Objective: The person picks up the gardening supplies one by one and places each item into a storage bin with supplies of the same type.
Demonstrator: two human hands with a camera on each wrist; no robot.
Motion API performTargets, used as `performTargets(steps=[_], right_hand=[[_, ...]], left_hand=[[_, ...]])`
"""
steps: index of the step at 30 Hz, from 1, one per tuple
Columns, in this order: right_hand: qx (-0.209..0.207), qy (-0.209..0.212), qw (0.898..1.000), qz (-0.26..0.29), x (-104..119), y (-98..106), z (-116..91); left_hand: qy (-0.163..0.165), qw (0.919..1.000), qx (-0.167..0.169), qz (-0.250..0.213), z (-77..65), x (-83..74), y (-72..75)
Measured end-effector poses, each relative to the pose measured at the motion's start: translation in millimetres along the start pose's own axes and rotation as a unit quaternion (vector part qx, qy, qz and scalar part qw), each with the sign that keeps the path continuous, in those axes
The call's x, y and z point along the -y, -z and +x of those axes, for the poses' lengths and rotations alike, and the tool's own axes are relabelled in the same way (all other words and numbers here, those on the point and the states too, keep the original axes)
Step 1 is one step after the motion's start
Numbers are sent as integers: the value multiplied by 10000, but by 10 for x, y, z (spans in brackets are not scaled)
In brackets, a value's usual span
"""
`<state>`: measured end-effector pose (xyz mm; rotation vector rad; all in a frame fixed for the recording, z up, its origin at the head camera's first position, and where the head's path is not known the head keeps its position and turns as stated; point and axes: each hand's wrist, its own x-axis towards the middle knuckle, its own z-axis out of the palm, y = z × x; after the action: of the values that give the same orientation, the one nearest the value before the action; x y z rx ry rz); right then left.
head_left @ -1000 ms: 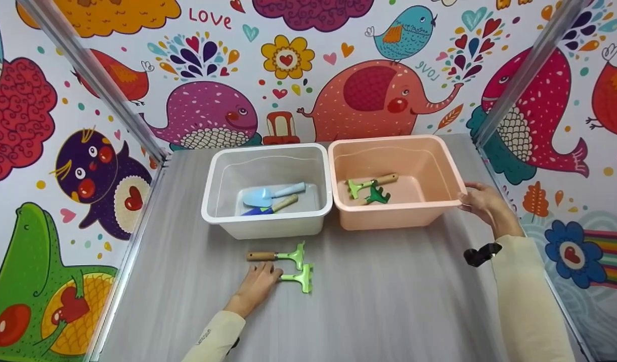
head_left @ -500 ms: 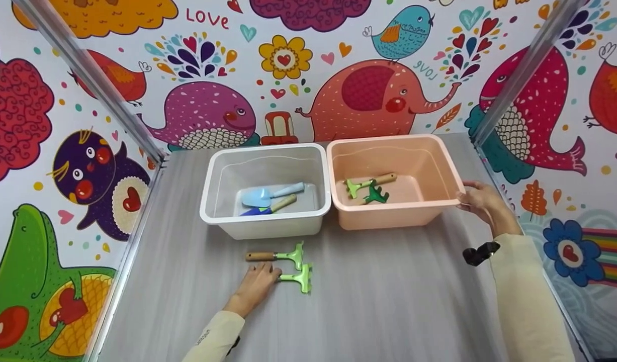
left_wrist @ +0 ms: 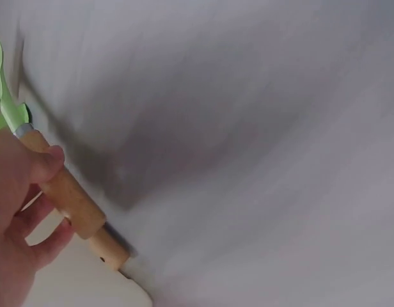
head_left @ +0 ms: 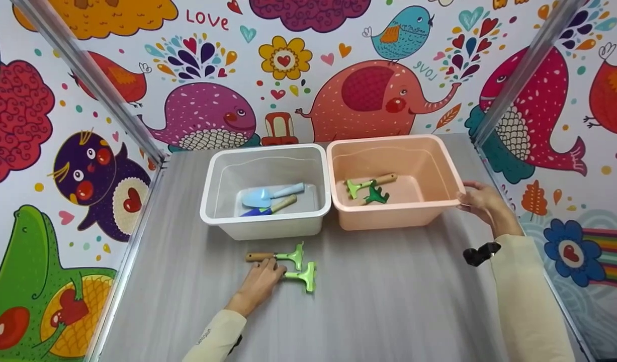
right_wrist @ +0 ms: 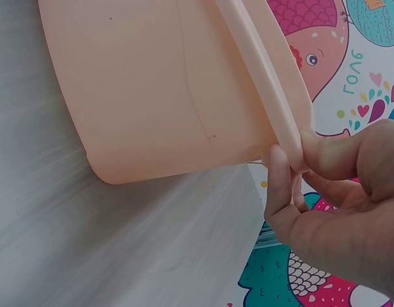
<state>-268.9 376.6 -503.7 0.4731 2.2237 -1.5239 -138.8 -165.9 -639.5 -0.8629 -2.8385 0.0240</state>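
My left hand holds a small hand rake with a light green head. In the left wrist view, thumb and fingers wrap its wooden handle, and the end of a second wooden handle shows past it. Just beyond the hand, a matching green rake lies on the table. My right hand pinches the near right corner of the peach tub; the right wrist view shows thumb and fingers on either side of the rim. Inside that tub lie a light green rake and a dark green rake.
Left of the peach tub stands a white tub, rims side by side. It contains a light blue trowel and a blue tool with a wooden handle. Printed walls and metal posts enclose the grey table.
My left hand has shifted slightly to the right, and the rake it holds has moved right with it. My right hand stays on the peach tub's rim.
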Motion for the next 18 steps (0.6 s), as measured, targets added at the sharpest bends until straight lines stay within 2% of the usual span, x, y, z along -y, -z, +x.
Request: performTargets(steps=[4, 11, 18], right_hand=[[16, -41, 10000, -7, -3, 3, 2], [38, -161, 9998, 56, -5, 14, -12], [36, -196, 9998, -67, -8, 12, -15]], left_hand=[[-113, 9998, -136, -45, 39, -9, 49], [-260, 9996, -31, -130, 130, -45, 152], [-382, 9990, -229, -76, 243, -92, 257]])
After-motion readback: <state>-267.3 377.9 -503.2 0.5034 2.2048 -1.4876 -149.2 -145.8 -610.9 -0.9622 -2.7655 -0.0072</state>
